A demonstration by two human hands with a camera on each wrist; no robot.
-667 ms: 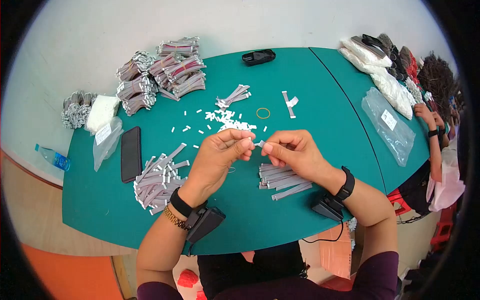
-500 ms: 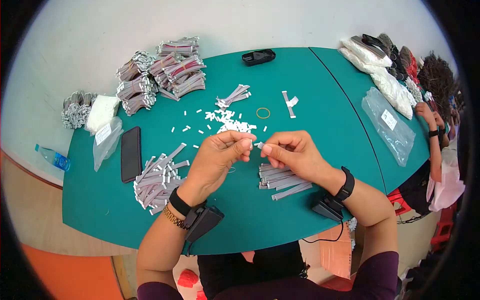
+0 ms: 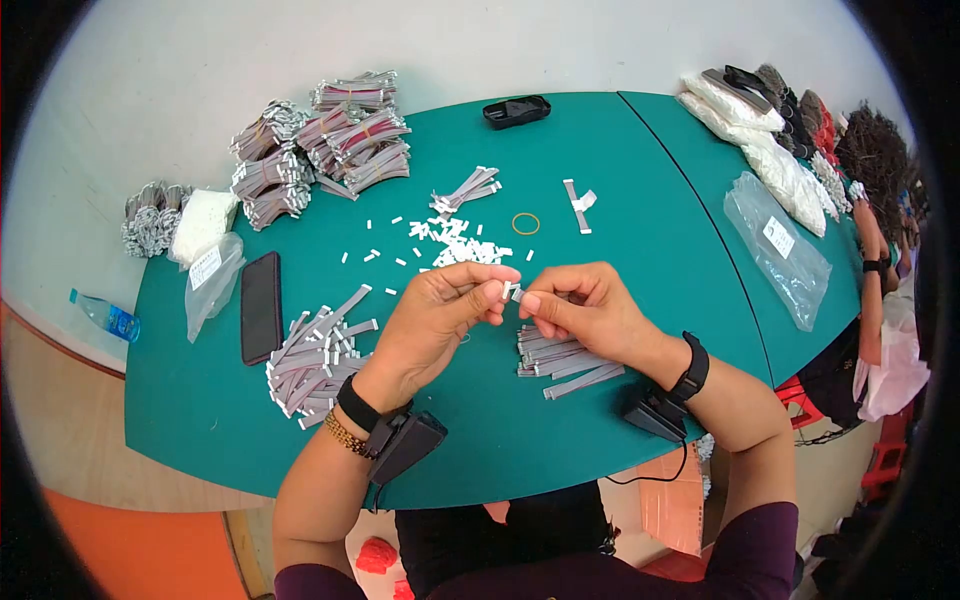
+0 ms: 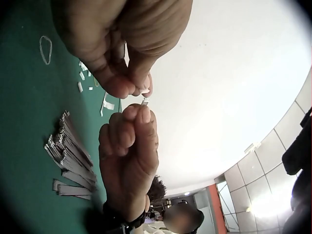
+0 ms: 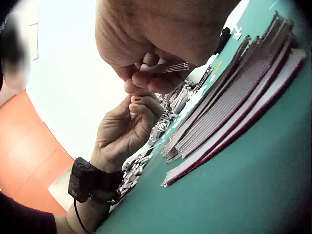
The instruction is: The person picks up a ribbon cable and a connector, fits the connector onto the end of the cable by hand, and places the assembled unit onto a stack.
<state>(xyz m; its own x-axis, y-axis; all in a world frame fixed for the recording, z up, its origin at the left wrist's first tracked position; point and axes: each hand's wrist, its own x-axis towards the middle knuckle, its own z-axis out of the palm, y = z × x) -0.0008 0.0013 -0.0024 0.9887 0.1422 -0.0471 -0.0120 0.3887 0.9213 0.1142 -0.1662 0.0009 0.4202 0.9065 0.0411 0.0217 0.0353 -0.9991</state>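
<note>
Over the green table (image 3: 470,440), both hands meet fingertip to fingertip. The left hand (image 3: 432,310) pinches a small white plastic connector piece (image 3: 507,288) between thumb and index finger; its fingers hide part of it. In the right hand (image 3: 595,308), thumb and fingers grip a short grey ribbon cable (image 5: 168,68), whose near end (image 4: 145,102) points at the white piece. The cable's other end sticks out behind the right fingers in the right wrist view. Below the right hand lie several similar ribbon cables (image 3: 560,352).
Loose white pieces (image 3: 455,245) scatter beyond the hands. A cable pile (image 3: 312,370) and a phone (image 3: 262,308) lie left, with bundled cables (image 3: 365,145) behind. A rubber band (image 3: 526,224), a plastic bag (image 3: 780,255) and another person's arm (image 3: 870,290) are farther right.
The gap between the fingertips has narrowed, bringing the white piece and the cable end together. At the far right, the other person's arm has reached farther forward.
</note>
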